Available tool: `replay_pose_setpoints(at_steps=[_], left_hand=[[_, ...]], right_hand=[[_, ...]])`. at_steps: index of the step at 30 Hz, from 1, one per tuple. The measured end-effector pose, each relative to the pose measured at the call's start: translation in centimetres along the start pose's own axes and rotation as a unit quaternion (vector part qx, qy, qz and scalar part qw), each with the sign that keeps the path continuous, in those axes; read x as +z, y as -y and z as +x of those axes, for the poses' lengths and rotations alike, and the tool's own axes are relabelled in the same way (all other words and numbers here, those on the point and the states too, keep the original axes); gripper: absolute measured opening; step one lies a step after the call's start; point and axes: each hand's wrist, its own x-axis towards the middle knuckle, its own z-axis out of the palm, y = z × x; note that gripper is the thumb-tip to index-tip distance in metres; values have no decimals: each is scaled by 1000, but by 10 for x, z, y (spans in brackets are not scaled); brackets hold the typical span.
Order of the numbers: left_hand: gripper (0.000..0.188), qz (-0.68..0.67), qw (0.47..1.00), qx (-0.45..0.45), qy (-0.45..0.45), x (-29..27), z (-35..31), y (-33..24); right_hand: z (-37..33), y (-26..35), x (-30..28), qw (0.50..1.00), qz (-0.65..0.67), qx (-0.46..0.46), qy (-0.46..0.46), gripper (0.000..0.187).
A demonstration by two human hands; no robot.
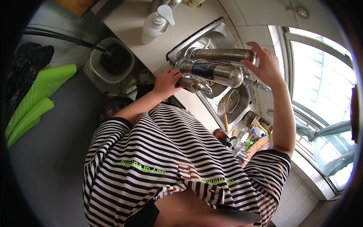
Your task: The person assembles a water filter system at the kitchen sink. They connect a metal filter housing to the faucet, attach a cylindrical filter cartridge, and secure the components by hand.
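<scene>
A stainless-steel water filter (227,74) with several side-by-side cylinders stands over the sink (247,113). One cylinder carries a dark label band. My left hand (167,82) is closed around the left end of the nearest, shorter cylinder, by the metal fittings. At the far cylinder's right end, my right hand (266,63) holds on with thumb and fingers on opposite sides of the rounded tip. Part of the faucet (261,86) shows just right of the filter.
A white pump bottle (155,25) stands on the counter (124,22). Right of the sink, utensils and a dark bottle (222,137) crowd the counter near the window (321,64). In the sink's near basin lies a wooden-handled strainer (226,123). A bin (111,60) stands left.
</scene>
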Motion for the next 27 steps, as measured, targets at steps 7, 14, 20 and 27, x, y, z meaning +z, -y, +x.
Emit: replay_pose_setpoints(at_steps=[7, 14, 20, 27], left_hand=[[49, 2, 1000, 1, -4, 2, 1, 1], [51, 5, 1000, 2, -8, 2, -1, 2], [51, 4, 1000, 6, -8, 4, 0, 2], [50, 1, 1000, 3, -14, 3, 1, 0]], right_hand=[[-2, -9, 4, 998, 3, -59, 3, 44], [2, 1, 3, 994, -51, 71, 59, 44], [0, -5, 5, 992, -2, -113, -56, 41], [9, 7, 7, 984, -83, 130, 89, 47]])
